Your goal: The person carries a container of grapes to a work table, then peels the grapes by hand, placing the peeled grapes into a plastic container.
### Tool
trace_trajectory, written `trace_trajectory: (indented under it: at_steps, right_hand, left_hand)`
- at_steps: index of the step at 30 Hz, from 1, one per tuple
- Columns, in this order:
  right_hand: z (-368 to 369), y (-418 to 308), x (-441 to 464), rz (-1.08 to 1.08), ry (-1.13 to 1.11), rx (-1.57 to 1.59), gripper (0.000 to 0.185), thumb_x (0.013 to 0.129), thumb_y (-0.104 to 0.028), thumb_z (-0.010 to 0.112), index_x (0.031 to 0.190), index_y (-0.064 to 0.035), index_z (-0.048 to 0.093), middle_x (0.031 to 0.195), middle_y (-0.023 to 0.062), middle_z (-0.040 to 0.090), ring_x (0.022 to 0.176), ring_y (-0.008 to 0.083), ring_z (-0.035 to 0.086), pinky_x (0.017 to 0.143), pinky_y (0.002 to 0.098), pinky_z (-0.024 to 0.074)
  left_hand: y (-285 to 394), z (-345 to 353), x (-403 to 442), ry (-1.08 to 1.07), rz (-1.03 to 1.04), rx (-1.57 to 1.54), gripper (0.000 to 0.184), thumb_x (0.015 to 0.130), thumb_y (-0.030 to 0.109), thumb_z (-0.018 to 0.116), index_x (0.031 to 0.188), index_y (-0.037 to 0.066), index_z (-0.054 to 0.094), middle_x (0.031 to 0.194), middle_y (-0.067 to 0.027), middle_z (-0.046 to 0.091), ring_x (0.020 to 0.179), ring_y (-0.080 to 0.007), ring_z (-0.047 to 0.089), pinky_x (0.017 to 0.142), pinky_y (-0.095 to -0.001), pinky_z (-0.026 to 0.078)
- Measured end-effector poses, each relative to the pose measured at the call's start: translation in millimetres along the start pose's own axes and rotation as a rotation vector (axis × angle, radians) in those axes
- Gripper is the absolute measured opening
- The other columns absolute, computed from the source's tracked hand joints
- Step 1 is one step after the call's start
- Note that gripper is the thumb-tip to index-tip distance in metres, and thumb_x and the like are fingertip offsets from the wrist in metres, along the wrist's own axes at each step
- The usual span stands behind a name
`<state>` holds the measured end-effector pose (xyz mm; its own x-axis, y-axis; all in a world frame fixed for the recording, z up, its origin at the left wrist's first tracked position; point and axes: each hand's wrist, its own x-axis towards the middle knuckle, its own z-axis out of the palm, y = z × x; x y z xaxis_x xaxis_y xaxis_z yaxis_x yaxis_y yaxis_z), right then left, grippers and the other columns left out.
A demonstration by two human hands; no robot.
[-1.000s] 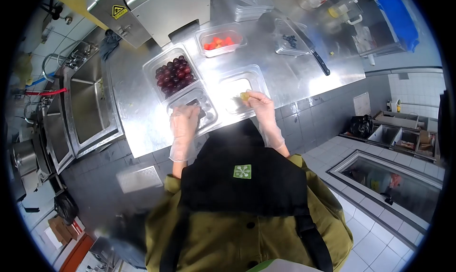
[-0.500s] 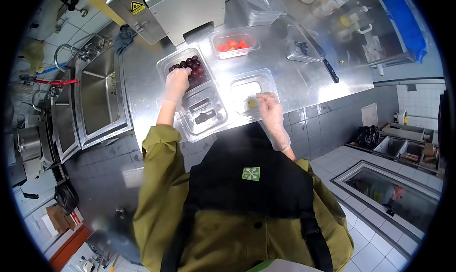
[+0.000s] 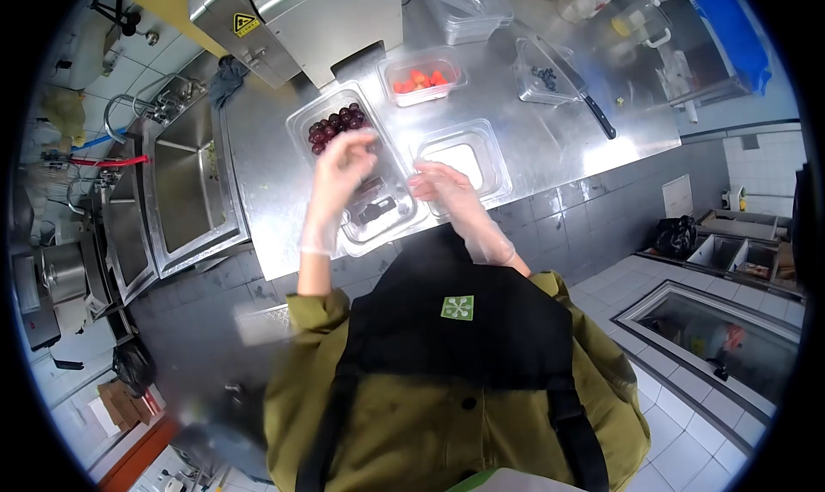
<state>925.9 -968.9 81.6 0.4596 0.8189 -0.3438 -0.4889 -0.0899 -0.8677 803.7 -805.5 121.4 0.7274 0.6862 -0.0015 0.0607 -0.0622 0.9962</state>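
Note:
My left hand (image 3: pixel 344 167), in a clear glove, is above the long plastic container, its fingers curled together and blurred. Beyond it lie dark red grapes (image 3: pixel 333 124) in the far part of that container (image 3: pixel 296 118). The container's clear lid (image 3: pixel 378 221) covers the near part. My right hand (image 3: pixel 445 189), also gloved, hovers between this container and a smaller clear tub (image 3: pixel 491 161). Its fingertips are drawn together and point toward my left hand. Motion blur hides what either hand has between its fingers.
A tub of cut strawberries (image 3: pixel 421 81) stands behind. To the right, a black-handled knife (image 3: pixel 597 114) lies across a tub of blueberries (image 3: pixel 543 78). Stacked clear containers (image 3: pixel 468 24) and a steel machine (image 3: pixel 335 19) stand at the back. A sink (image 3: pixel 185 178) is on the left.
My left hand has lifted off the grapes and come nearer to me and to the right. My right hand has moved left from over the small tub toward it.

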Motion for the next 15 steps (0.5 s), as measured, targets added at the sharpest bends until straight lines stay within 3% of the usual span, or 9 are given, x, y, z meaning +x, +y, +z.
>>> trace_trajectory:
  at_steps: [2, 4, 8, 9, 12, 15]
  right_hand:
    - [20, -5, 1, 0.064, -0.061, 0.079, 0.03, 0.093, -0.017, 0.046, 0.117, -0.0009, 0.056, 0.093, 0.0096, 0.066, 0.078, 0.0158, 0.061, 0.08, 0.0284, 0.0478]
    - [29, 0, 2, 0.063, -0.101, 0.112, 0.032, 0.09, -0.015, 0.051, 0.12, -0.0021, 0.054, 0.097, 0.0085, 0.064, 0.084, 0.0144, 0.061, 0.081, 0.0276, 0.0465]
    - [42, -11, -5, 0.026, -0.134, 0.054, 0.033, 0.086, -0.008, 0.055, 0.119, -0.0013, 0.053, 0.103, 0.0069, 0.06, 0.095, 0.0126, 0.057, 0.082, 0.0263, 0.0444]
    - [46, -18, -9, 0.016, -0.137, 0.048, 0.032, 0.086, -0.006, 0.055, 0.118, -0.0003, 0.054, 0.104, 0.0066, 0.059, 0.095, 0.012, 0.056, 0.082, 0.026, 0.0442]
    - [47, -13, -9, -0.044, -0.13, -0.032, 0.031, 0.085, 0.0, 0.055, 0.116, -0.0006, 0.055, 0.102, 0.0062, 0.06, 0.094, 0.0118, 0.056, 0.082, 0.026, 0.0446]
    - [45, 0, -5, -0.127, -0.104, -0.155, 0.032, 0.082, 0.003, 0.056, 0.114, -0.0028, 0.057, 0.096, 0.0058, 0.062, 0.089, 0.0119, 0.058, 0.078, 0.0262, 0.0465]
  left_hand:
    - [-8, 11, -16, 0.001, 0.174, 0.091, 0.028, 0.07, -0.007, 0.063, 0.095, 0.005, 0.061, 0.097, -0.0037, 0.057, 0.079, -0.0112, 0.053, 0.073, -0.0235, 0.046]
    - [-12, 21, -31, 0.021, 0.203, 0.227, 0.03, 0.07, -0.006, 0.064, 0.097, 0.005, 0.059, 0.097, -0.0054, 0.057, 0.077, -0.012, 0.054, 0.074, -0.0248, 0.047]
    - [-17, 24, -52, 0.107, 0.095, 0.18, 0.029, 0.077, -0.004, 0.06, 0.105, 0.004, 0.055, 0.099, -0.008, 0.059, 0.085, -0.0159, 0.06, 0.077, -0.0288, 0.048]
    - [-14, 27, -54, 0.145, 0.049, 0.023, 0.025, 0.081, -0.002, 0.058, 0.106, 0.003, 0.056, 0.099, -0.0088, 0.06, 0.091, -0.0164, 0.06, 0.079, -0.0283, 0.048]
    - [-27, 22, -61, 0.227, 0.038, -0.046, 0.02, 0.082, 0.0, 0.058, 0.102, 0.001, 0.06, 0.097, -0.0093, 0.062, 0.088, -0.015, 0.061, 0.077, -0.0269, 0.048]
    - [-24, 19, -67, 0.199, -0.076, -0.022, 0.014, 0.083, -0.002, 0.058, 0.097, 0.0, 0.062, 0.093, -0.0027, 0.063, 0.082, -0.0083, 0.057, 0.073, -0.0224, 0.046]
